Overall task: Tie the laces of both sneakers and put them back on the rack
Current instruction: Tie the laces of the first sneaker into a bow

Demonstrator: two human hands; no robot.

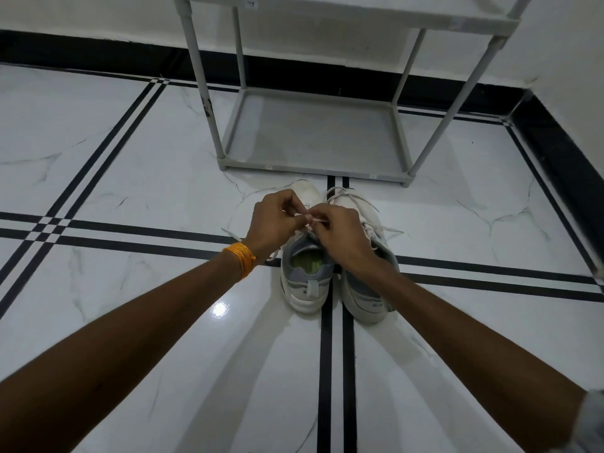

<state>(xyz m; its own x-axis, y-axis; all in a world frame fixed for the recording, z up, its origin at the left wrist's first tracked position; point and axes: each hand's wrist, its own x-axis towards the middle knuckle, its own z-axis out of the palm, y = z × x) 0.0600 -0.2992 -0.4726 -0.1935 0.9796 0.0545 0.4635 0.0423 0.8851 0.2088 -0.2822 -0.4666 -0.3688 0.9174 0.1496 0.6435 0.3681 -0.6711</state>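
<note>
Two white and grey sneakers stand side by side on the floor, toes toward the rack. Over the left sneaker [306,282], my left hand [274,220] and my right hand [336,228] meet, each pinching a strand of its white lace [315,220]. One loose lace end trails off to the left across the floor. The right sneaker [366,295] has its laces [385,228] lying loose over its tongue and side. My hands hide most of the left sneaker's tongue. The grey rack [310,168] stands just beyond the shoes, its bottom shelf bare.
The floor is glossy white marble with black inlay stripes crossing under the shoes. A black skirting and white wall run behind the rack and along the right side. An orange band sits on my left wrist [242,258].
</note>
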